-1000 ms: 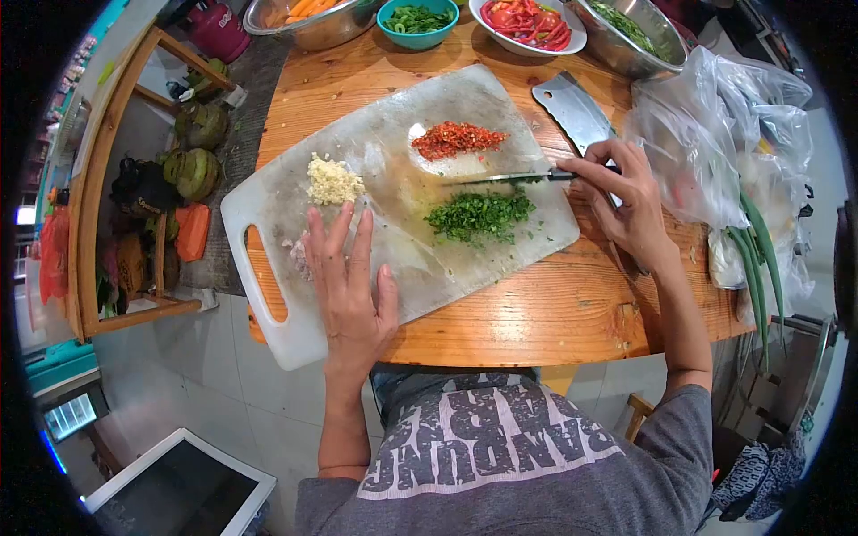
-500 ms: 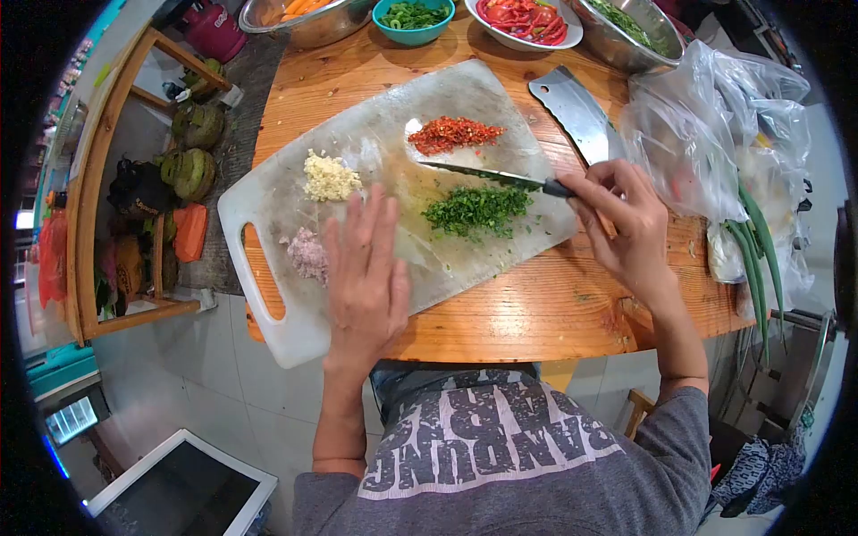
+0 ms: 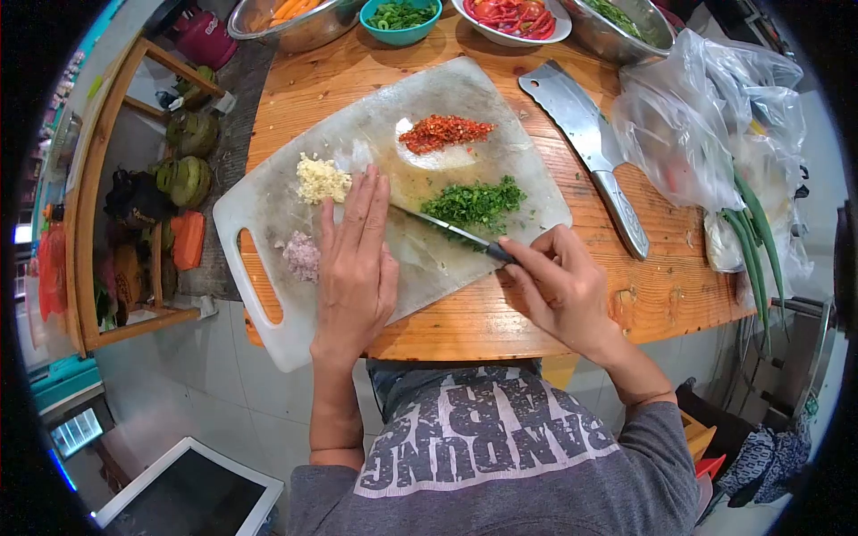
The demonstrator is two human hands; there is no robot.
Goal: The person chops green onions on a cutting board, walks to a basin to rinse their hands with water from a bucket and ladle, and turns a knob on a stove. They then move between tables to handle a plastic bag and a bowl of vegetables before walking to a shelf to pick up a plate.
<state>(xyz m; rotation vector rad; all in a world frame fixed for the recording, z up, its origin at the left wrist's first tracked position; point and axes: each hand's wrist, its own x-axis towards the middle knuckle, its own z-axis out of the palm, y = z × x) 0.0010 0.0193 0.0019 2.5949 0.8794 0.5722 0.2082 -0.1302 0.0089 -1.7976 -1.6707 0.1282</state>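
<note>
White board (image 3: 416, 277) has room below the greens (image 3: 483, 202); left hand (image 3: 353, 272) open, right hand (image 3: 565, 288) pinching knife (image 3: 458, 231) near the board's edge.

Passable: narrow tabletop strip (image 3: 550, 147) between cutting board (image 3: 375, 116) and cleaver (image 3: 593, 147). Blocking: plastic bags (image 3: 679, 125) beside cleaver, bowls (image 3: 400, 36) beyond board's far edge.
</note>
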